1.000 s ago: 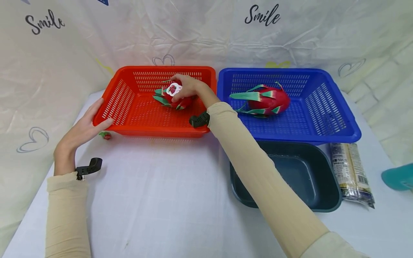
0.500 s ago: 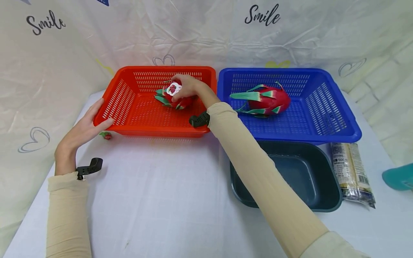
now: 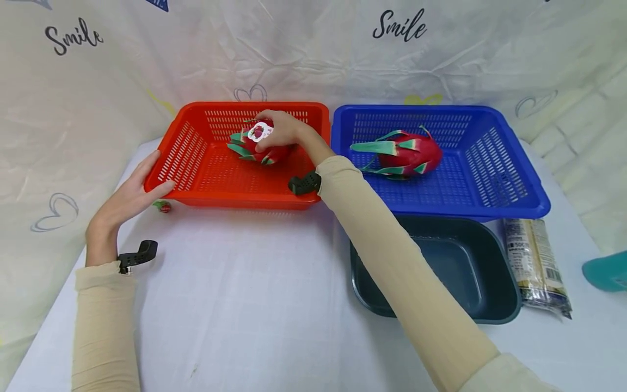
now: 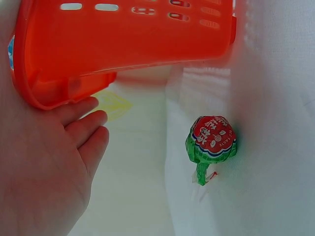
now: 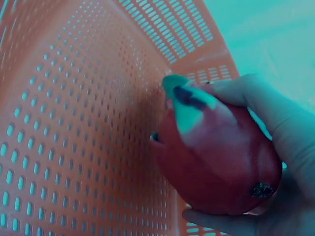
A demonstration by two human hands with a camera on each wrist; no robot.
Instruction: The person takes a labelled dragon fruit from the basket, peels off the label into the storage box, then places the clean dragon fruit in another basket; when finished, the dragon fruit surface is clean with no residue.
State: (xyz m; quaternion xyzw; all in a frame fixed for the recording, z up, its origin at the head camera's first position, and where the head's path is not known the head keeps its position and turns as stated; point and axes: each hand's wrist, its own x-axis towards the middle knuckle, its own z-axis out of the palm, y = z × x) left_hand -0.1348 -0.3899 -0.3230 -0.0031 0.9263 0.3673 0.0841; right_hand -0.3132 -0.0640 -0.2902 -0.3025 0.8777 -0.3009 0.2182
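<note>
My right hand grips a red dragon fruit with green scales and a white sticker, inside the red basket. In the right wrist view, thumb and fingers span opposite sides of the dragon fruit, which stands close over the slotted basket wall. At the basket's front left corner, my left hand rests on the rim with its fingers extended. The left wrist view shows these fingers along the outer side of the rim. Below that corner, a lollipop in a red and green wrapper lies on the white cloth.
A blue basket stands right of the red one, with another dragon fruit in it. In front are a dark green tub, partly behind my right sleeve, and a printed packet. A teal object is at the right edge.
My right hand has shifted the dragon fruit slightly left and toward the back of the red basket. The left hand stays at the basket's corner.
</note>
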